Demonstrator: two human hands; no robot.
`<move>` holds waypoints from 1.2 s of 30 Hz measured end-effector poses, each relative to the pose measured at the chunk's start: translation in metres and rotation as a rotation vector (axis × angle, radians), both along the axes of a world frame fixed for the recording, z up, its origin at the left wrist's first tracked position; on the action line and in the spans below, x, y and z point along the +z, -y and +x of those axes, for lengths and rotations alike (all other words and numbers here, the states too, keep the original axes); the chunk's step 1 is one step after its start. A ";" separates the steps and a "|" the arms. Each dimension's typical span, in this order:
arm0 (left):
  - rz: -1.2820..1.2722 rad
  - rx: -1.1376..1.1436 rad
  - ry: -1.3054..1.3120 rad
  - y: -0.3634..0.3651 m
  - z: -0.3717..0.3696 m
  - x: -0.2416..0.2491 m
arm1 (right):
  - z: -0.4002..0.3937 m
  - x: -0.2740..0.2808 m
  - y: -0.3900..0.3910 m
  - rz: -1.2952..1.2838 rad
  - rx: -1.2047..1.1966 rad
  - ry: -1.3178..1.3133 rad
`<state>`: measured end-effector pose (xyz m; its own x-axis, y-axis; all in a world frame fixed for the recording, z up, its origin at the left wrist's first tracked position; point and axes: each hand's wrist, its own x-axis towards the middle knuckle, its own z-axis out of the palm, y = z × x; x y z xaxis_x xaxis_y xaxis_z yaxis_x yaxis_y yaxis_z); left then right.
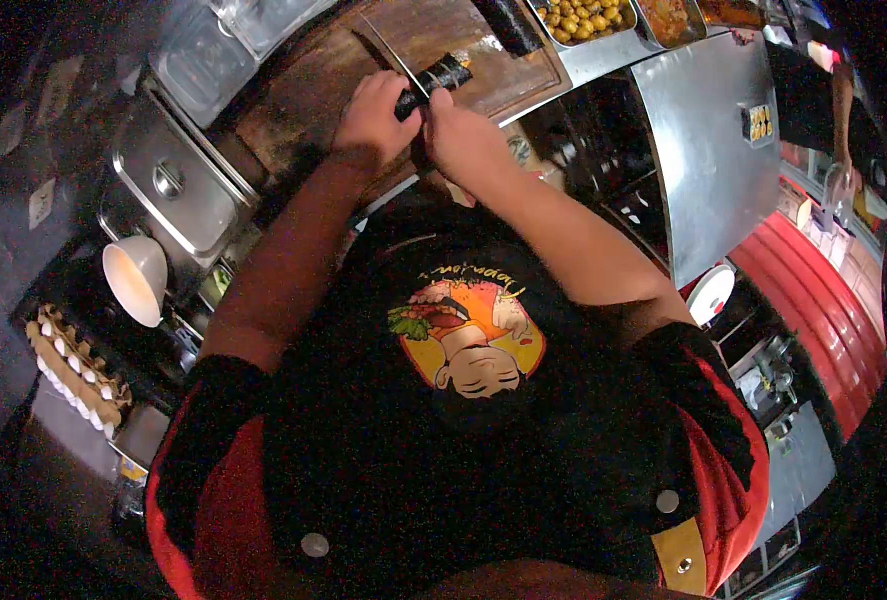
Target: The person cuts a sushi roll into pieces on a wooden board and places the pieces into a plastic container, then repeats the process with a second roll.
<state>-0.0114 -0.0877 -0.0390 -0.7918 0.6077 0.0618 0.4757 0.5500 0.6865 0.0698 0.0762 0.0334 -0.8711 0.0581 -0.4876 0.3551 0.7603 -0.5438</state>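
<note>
A dark seaweed-wrapped roll point(452, 72) lies on the wooden cutting board point(304, 100), with light lines across it that look like cuts. My left hand point(376, 112) is closed on the near left end of the roll, its fingers curled over the top. In my right hand point(456, 132) is a knife point(394, 55), the fist wrapped round its handle. The blade points away to the upper left and crosses the roll close beside my left fingers. A second dark roll point(509, 25) rests on the board farther back, partly cut off by the frame's top.
Right of the board stand a metal tray of small round yellow-brown food point(586, 18) and a tray of reddish food point(672, 20). A lidded steel pan point(179, 180), a white bowl point(136, 280) and an egg carton point(79, 370) sit at left. A steel panel point(709, 140) is at right.
</note>
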 end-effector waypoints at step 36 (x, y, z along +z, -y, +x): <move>-0.051 0.018 -0.033 -0.001 0.003 -0.009 | 0.107 -0.004 -0.042 0.042 0.068 0.124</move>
<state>-0.0087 -0.0872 -0.0482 -0.8005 0.5966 0.0579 0.4877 0.5922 0.6415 0.1771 0.1179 0.0292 -0.8068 0.0233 -0.5904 0.3643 0.8062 -0.4661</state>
